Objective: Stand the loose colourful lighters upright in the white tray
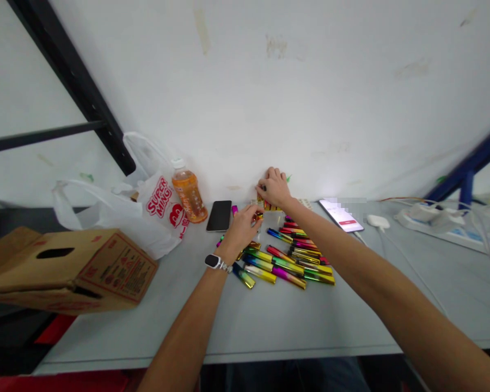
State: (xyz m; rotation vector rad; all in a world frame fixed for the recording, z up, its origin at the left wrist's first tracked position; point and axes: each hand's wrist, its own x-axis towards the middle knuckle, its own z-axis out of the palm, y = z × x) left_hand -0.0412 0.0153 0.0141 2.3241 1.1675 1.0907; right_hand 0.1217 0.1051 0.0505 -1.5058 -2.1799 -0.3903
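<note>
Near edge, bottom of frame: grey table (pixel 237 337), bare forearms reaching in from lower left and lower right. Next, center: loose shiny tubes (pixel 288 276), multicolored with gold ends, lying flat, roughly side by side, many touching; they look smooth and likely to roll, so a light touch and lifted wrists would suit. Left hand (pixel 240 231), watch (pixel 213 261) on wrist, is over the left side of the tubes; thumb and index curl close together at a small shiny piece (pixel 255 217), reddish-gold; can't tell if it is pinched or just touched. Fingertip contact, not a full grasp, seems best for something that small. Farther, just by the wall (pixel 245 109): right hand (pixel 275 189), fingers bent, over a gold-colored group of pieces (pixel 271 207); thumb and index near each other, grip hidden, can't tell whether anything is pinched. Steadying that group with one hand while the other works beside it looks sensible; the right forearm passes over the right-hand tubes, so keep it raised to avoid a nudge. Left of the hands: dark phone (pixel 219 216), then orange drink bottle (pixel 189 195) against white bag (pixel 157 234); lit phone (pixel 341 215) on the right. Keep elbows off these.
</note>
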